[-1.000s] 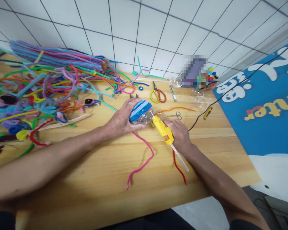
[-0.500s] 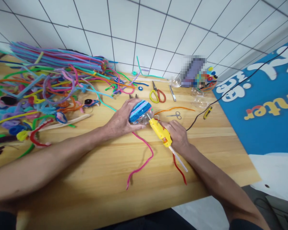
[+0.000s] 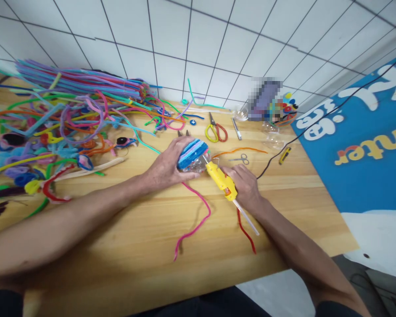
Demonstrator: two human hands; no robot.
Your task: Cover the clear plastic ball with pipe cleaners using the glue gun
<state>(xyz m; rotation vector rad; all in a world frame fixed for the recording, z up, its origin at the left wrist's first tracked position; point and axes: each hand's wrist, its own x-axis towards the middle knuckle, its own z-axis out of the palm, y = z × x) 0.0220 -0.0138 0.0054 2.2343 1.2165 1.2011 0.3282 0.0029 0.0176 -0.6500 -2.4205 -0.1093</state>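
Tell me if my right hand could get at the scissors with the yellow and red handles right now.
Probably not: your right hand is holding the yellow glue gun. Apart from that, the way looks fairly free, with nothing lying over the scissors.

Place is looking like a craft workshop: pipe cleaners (image 3: pixel 82 82) are cluttering a wooden table (image 3: pixel 119 246), scissors (image 3: pixel 215 125) are lying out, a yellow glue gun (image 3: pixel 220 178) is showing.
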